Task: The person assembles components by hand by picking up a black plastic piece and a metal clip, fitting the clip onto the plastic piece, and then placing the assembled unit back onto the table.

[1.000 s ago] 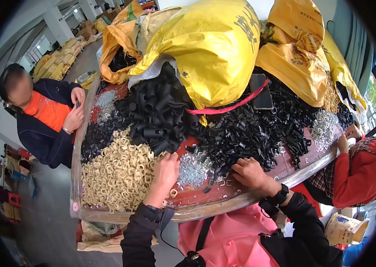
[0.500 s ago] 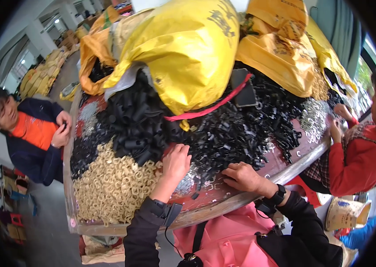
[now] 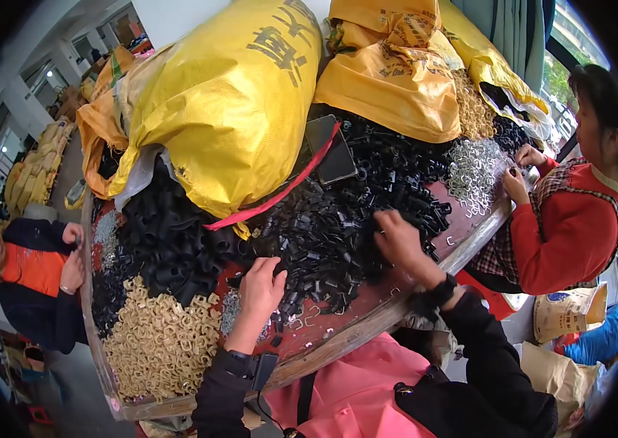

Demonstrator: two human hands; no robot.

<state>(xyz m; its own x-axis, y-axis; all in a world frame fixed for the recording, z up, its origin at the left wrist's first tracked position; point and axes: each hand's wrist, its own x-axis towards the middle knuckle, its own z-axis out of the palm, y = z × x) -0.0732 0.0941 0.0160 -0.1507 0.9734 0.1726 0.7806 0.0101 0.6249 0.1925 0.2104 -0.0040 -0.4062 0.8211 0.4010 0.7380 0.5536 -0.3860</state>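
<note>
Wood-rimmed red workroom table [image 3: 360,333].
Left hand [image 3: 259,290], right hand [image 3: 400,242]: grasp unclear; glossy black pieces [image 3: 323,252] lie between; tan loops [image 3: 159,343], eight o'clock.

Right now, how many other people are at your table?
2: person in orange at the left, person in red at the right; the big yellow sack could hide more.

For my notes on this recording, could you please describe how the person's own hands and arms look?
The left hand and right hand wear no gloves. Both arms have black sleeves. The left wrist carries a dark band and a small dark box with a thin black cable; the right wrist has a black watch-like device.
</note>
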